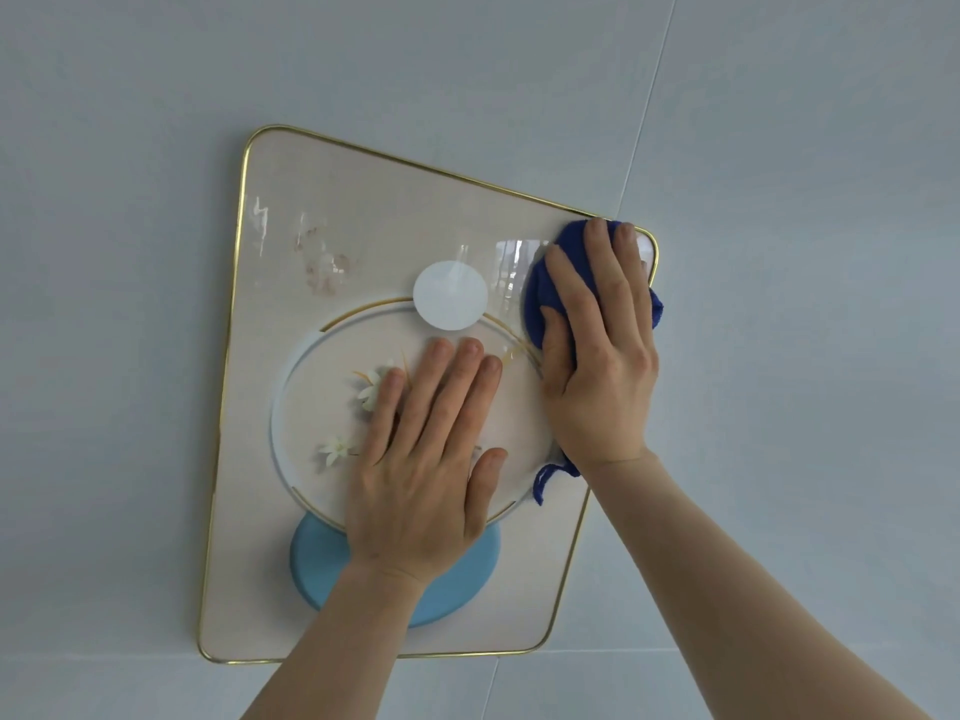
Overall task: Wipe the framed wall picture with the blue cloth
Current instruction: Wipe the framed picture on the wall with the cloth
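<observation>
Framed picture [332, 241] under flat, open left hand [426, 459]; right hand [602, 356] pressing blue cloth [540, 298] at its upper-right corner.

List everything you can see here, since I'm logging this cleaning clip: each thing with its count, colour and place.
Picture: one, cream with blue and white circles and white flowers, thin gold frame, on the wall, centre of view.
Cloth: one, dark blue, bunched against the picture's upper right corner.
Wall: pale grey-blue panels with thin seams, all around the picture.
Left hand: one, flat on the picture's middle, fingers spread.
Right hand: one, pressing the cloth to the picture.
</observation>
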The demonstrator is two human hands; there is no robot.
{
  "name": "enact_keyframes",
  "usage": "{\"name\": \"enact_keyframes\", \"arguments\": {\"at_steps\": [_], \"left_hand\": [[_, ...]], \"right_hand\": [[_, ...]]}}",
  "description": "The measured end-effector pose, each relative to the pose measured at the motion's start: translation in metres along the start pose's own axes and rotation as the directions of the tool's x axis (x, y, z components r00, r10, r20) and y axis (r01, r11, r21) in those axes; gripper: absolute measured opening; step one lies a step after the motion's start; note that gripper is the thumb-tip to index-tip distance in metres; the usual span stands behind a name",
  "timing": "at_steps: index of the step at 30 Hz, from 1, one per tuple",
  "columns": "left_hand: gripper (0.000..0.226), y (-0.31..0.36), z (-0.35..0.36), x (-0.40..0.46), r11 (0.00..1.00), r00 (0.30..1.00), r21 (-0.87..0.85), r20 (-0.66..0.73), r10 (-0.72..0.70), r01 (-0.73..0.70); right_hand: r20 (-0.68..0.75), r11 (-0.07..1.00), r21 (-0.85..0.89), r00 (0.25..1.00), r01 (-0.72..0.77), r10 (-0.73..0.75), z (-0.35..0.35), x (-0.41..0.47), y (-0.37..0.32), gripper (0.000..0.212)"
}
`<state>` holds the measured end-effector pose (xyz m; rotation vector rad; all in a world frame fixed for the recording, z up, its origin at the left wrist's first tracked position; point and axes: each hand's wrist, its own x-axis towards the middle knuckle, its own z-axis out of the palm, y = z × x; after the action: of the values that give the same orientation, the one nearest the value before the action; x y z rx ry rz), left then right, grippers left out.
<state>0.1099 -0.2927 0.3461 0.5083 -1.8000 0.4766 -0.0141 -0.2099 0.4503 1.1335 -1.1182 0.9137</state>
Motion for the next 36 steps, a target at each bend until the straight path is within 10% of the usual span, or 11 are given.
{"name": "enact_keyframes", "arguments": {"at_steps": [30, 36], "left_hand": [[0.060, 0.001, -0.014, 0.001, 0.996, 0.999, -0.090, 0.050, -0.012, 0.016], [0.062, -0.001, -0.045, 0.006, 0.976, 0.981, -0.215, 0.193, 0.012, 0.030]], "right_hand": [[0.339, 0.960, -0.193, 0.932, 0.203, -0.129, -0.077, -0.061, 0.009, 0.039], [0.649, 0.955, -0.253, 0.759, 0.153, 0.051, -0.108, -0.073, -0.006, 0.040]]}}
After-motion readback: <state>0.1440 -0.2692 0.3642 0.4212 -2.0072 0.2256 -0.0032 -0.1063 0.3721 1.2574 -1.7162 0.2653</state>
